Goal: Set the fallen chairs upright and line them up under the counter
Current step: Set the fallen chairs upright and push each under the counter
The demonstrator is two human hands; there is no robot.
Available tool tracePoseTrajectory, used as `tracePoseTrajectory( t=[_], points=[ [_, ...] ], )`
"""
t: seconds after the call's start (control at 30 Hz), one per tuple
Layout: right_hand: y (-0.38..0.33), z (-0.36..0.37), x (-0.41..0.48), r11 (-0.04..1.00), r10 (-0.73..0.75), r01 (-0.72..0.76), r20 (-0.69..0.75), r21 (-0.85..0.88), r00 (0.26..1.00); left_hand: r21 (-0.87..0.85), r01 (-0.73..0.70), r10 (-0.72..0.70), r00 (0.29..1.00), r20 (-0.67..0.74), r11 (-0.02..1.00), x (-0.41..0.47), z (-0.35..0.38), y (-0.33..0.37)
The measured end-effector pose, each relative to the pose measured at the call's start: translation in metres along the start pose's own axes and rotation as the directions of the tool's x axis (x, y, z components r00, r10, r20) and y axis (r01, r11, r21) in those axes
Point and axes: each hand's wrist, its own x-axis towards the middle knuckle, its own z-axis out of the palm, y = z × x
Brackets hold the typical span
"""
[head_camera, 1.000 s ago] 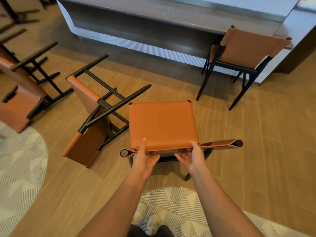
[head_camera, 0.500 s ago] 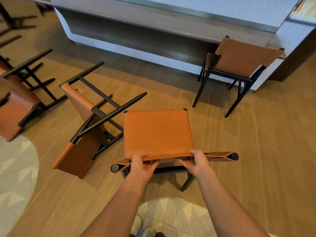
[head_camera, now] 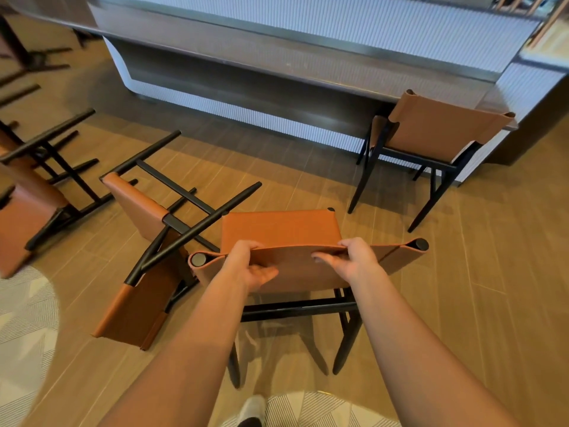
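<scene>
An orange leather chair with black legs [head_camera: 281, 231] stands upright in front of me. My left hand [head_camera: 251, 265] and my right hand [head_camera: 354, 258] both grip the top edge of its backrest. A second orange chair [head_camera: 138, 208] lies on its side just left of it, legs pointing up and toward the counter. A third fallen chair [head_camera: 27, 211] lies at the far left edge. One more chair [head_camera: 443, 134] stands upright at the right, tucked partly under the grey counter [head_camera: 277, 57].
The wooden floor between the held chair and the counter is open. A patterned pale rug [head_camera: 21, 328] covers the floor at lower left and under my feet. Dark table legs [head_camera: 34, 57] stand at the upper left.
The held chair's backrest has come up closer to me, showing its rear legs. My hands have closed more firmly over its top edge, and the view has shifted nearer to the counter.
</scene>
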Motion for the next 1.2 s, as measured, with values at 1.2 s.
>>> tracePoseTrajectory(
  t=[1.2],
  points=[
    [-0.129,0.183,0.069,0.999,0.022,-0.021,-0.036,0.033,0.999,0.1,-0.088,0.085,0.996,0.031,0.991,0.072,0.124,0.183]
  ],
)
